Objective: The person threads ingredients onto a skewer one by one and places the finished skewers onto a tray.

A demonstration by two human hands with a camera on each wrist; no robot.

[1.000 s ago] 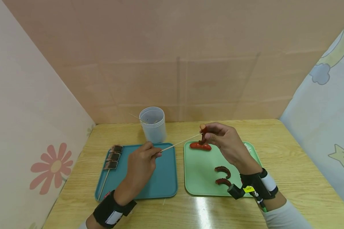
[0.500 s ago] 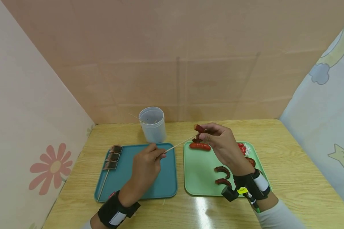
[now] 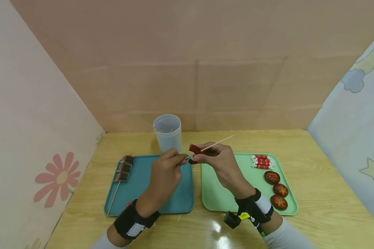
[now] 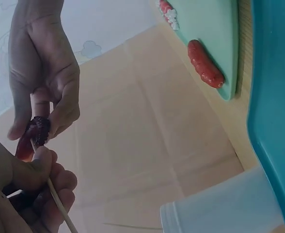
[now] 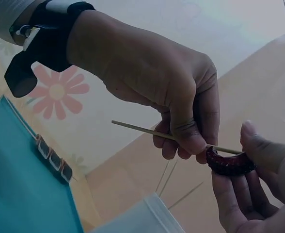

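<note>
My left hand [image 3: 166, 173] pinches a thin wooden skewer [image 3: 219, 142] near the middle of the head view. In my right hand [image 3: 222, 166] is a reddish-brown octopus tentacle [image 3: 194, 149], curved and dotted with suckers. The skewer runs through or along the tentacle, and its far end sticks out past my right fingers. Close up in the right wrist view, the tentacle [image 5: 229, 164] sits between right thumb and fingers, right beside the left fingertips. The left wrist view also shows the tentacle [image 4: 38, 132] where the two hands meet.
A blue tray [image 3: 180, 207] bears a skewer with several dark squares [image 3: 123, 168]. The green tray [image 3: 212, 204] holds red-and-white sticks [image 3: 262, 162] and mushroom caps [image 3: 280, 189]; a red sausage [image 4: 205, 65] lies at its edge. Behind stands a tub [image 3: 169, 140] with skewers.
Both hands have come closer together, the right one moving left with the tentacle. The skewer's end now juts out well beyond the right hand. My right arm now covers the tentacles on the green tray.
</note>
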